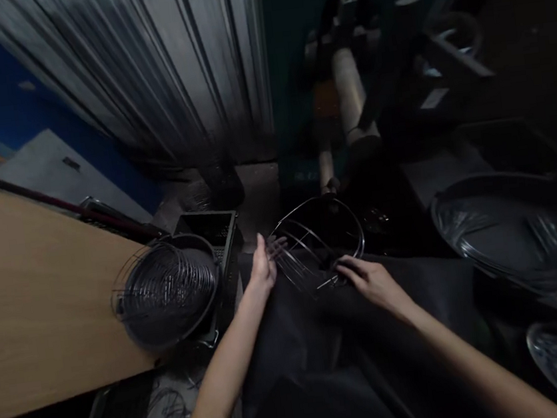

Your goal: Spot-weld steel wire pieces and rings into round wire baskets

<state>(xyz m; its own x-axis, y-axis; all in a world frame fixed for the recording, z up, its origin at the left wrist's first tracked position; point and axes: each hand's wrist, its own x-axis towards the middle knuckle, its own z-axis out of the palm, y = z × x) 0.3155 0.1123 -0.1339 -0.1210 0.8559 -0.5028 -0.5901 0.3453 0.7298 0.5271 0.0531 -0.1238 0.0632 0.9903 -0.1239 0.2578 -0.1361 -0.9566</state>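
A round wire frame like a fan guard (312, 235), with a shiny rim and thin curved wires, is held tilted above my dark apron. My left hand (263, 264) is at its left side, thumb up and fingers stretched out against the wires; the fingertips are dim. My right hand (370, 282) pinches the frame's lower right part, beside a short bright rod (327, 282). Whether that rod belongs to the frame I cannot tell.
To the left, a round dark tub (172, 338) bears stacked wire rings (171, 281), beside a wooden board (41, 290) and a dark crate (232, 224). Machine parts (350, 87) stand ahead. At right are a large basin (492, 231) and a smaller bowl (532, 341) of small pieces.
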